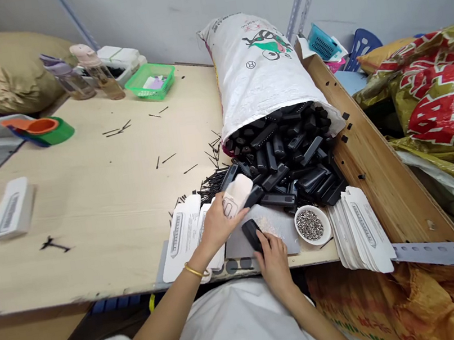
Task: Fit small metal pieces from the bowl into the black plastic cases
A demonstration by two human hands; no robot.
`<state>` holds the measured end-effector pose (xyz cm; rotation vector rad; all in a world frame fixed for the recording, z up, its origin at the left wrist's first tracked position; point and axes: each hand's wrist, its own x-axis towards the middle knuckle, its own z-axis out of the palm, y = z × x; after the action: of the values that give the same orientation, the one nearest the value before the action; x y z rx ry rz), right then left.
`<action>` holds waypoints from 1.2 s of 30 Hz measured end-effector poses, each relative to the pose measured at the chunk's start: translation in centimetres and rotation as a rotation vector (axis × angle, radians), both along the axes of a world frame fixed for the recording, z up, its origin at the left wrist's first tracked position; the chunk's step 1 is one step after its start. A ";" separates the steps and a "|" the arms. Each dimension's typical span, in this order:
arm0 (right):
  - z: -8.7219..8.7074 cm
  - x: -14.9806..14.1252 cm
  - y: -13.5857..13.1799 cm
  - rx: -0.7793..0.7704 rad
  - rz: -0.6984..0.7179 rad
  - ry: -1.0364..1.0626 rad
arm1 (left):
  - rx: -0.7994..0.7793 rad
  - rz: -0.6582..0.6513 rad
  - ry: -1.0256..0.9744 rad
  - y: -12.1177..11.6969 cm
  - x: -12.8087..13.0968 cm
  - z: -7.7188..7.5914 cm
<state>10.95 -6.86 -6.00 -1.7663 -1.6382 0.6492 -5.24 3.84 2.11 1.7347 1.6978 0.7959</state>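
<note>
My left hand (217,224) is closed around a small white printed carton (240,189), tilted above the front of the black heap. Lower and to the right, my right hand (273,258) grips an oblong black plastic piece (252,234) by its near end, over a grey board (238,245). Many similar black plastic pieces (280,156) spill from the mouth of a white woven sack (251,75). Flat white cartons (183,236) lie under and beside my left forearm. A white bowl (324,225) of small metal parts (310,224) stands right of my right hand.
Another stack of flat cartons (361,229) leans by the wooden side board (400,189). Thin black sticks (212,186) lie left of the heap. A folded carton (11,208) stands far left. Bottles (104,77), a green basket (152,83) and colored scoops (44,131) sit farther back.
</note>
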 end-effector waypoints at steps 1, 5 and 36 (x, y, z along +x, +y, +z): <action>0.0 1.1 0.1 0.008 0.018 0.055 | -0.031 -0.046 0.066 0.0 -0.3 -0.1; 3.4 6.4 3.2 0.064 0.012 0.311 | -0.163 -0.217 0.297 -0.9 -0.9 -0.1; 2.0 0.8 17.7 -0.085 0.203 -0.115 | -0.234 0.045 -0.531 1.0 2.2 -3.3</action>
<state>11.80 10.83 -3.96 -1.7381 -1.9122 0.7305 -3.07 4.87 -1.18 1.1965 1.4013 0.9356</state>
